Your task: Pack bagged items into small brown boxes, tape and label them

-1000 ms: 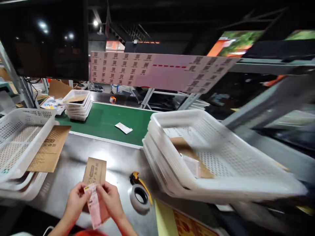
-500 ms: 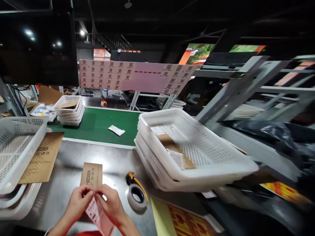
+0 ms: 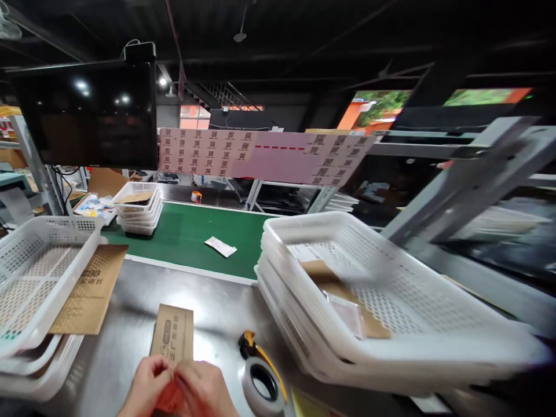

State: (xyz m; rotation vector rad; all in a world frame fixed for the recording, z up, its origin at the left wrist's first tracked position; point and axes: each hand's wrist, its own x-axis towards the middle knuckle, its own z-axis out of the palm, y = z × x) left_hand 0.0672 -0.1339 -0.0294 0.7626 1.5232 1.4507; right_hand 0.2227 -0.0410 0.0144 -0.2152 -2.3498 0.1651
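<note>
Left hand (image 3: pixel 147 387) and right hand (image 3: pixel 204 391) pinch a pink label (image 3: pixel 171 399) together — keep it taut, square to the brown envelope (image 3: pixel 172 340) just beyond the grip.

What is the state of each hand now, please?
Left hand: closed, pinching the pink slip.
Right hand: closed on the same pink slip, touching the left hand, above the steel table.

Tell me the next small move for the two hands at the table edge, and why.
Probably peel the pink label apart: the left hand and right hand pinch it together just before the small brown envelope, which lies flat on the steel table.
</note>
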